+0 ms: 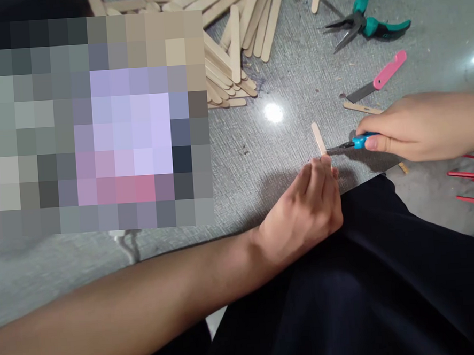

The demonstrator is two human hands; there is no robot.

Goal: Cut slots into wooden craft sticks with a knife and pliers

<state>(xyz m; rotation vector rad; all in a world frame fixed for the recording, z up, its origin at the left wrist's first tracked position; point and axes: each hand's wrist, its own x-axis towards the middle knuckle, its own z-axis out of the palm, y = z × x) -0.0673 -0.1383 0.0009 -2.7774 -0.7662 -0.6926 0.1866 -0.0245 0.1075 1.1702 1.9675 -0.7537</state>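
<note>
My left hand (310,200) is closed round the lower part of a wooden stick (318,136), whose rounded upper end stands out above the fingers. My right hand (398,130) grips a small tool with a blue handle (362,141). The tool's dark, narrow metal end points left and meets the edge of the stick just above my left fingertips. Its exact tip is too small to make out. Beneath and beyond my right hand, another wooden stick (359,107) lies on the table.
A heap of wooden sticks (234,43) lies at the top centre of the grey table (235,145). Pliers with green handles (358,23) and a pink-handled blade (389,72) lie at the upper right. Red bars (472,176) show at the right edge. The left part is pixelated.
</note>
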